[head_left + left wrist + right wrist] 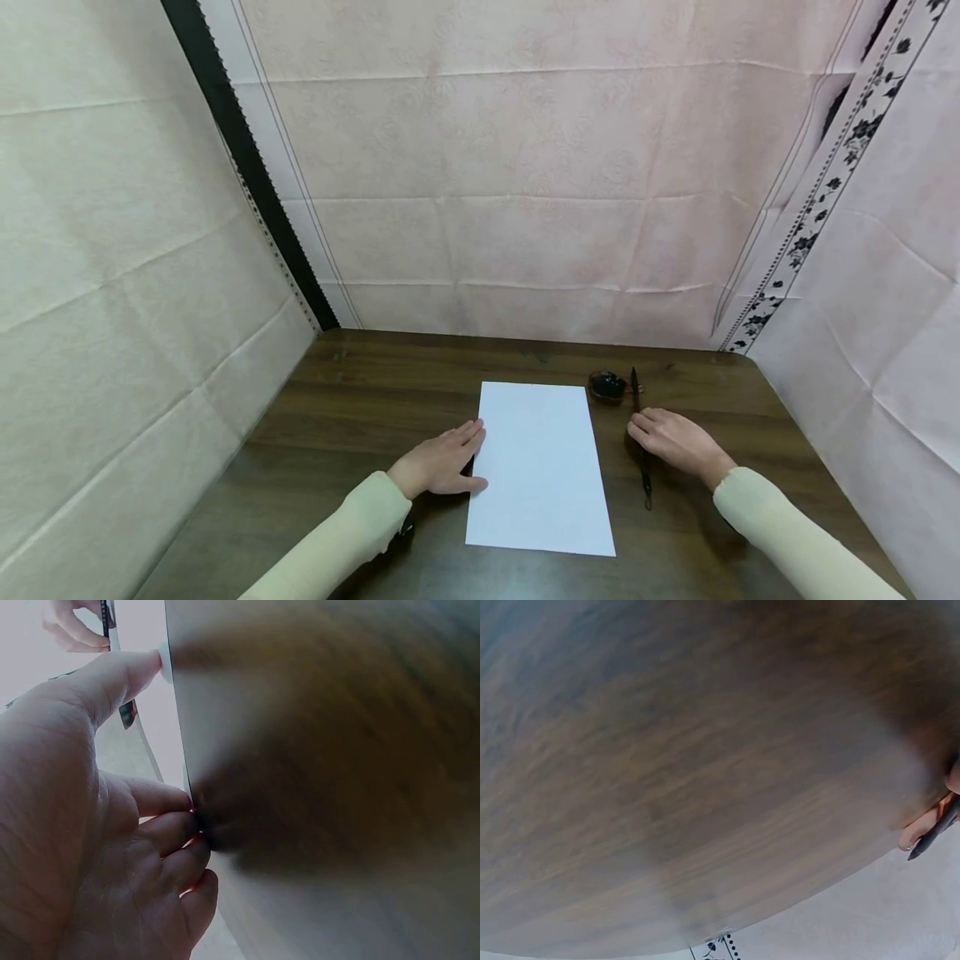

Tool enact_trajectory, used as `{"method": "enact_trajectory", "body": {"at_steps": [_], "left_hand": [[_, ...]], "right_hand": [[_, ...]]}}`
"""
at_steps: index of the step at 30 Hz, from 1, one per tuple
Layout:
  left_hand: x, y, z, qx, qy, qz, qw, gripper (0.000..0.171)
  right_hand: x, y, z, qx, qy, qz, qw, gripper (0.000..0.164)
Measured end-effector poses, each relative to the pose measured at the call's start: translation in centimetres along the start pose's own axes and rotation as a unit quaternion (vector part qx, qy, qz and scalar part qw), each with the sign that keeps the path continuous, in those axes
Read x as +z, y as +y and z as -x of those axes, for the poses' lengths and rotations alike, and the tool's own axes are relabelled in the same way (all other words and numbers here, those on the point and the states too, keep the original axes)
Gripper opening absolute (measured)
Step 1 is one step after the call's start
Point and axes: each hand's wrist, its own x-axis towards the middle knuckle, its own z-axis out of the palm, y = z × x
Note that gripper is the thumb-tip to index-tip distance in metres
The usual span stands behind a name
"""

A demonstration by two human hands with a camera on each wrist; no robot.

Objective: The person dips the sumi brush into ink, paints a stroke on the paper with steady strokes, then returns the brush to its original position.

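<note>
A white sheet of paper [542,471] lies flat on the wooden table. My left hand [444,460] rests at its left edge, thumb and fingertips touching the paper, fingers spread. The left wrist view shows the thumb and fingers of this hand [112,825] along that edge. To the right of the sheet, my right hand [678,442] holds a dark writing brush [646,479], its tip away from me and its hanging loop toward me. The brush's pointed tip [924,846] shows at the right edge of the right wrist view, beside fingertips. Most of that hand is outside that view.
Near the sheet's far right corner stands a small black ink dish or pot [607,386], close to the brush tip. The brown table [375,408] is bounded by pale cloth [525,167] at the back and both sides. A small dark object [407,527] shows under the left wrist.
</note>
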Motion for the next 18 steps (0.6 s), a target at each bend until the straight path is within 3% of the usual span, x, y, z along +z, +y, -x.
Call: {"method": "enact_trajectory", "body": {"at_steps": [11, 18], "left_hand": [[-0.11, 0.10, 0.11, 0.000, -0.001, 0.003, 1.0000, 0.091], [-0.05, 0.12, 0.12, 0.000, -0.003, 0.009, 1.0000, 0.090]], "right_hand": [[0.27, 0.02, 0.12, -0.019, 0.006, 0.009, 1.000, 0.041], [0.51, 0.18, 0.08, -0.036, 0.032, 0.014, 0.999, 0.039]]}}
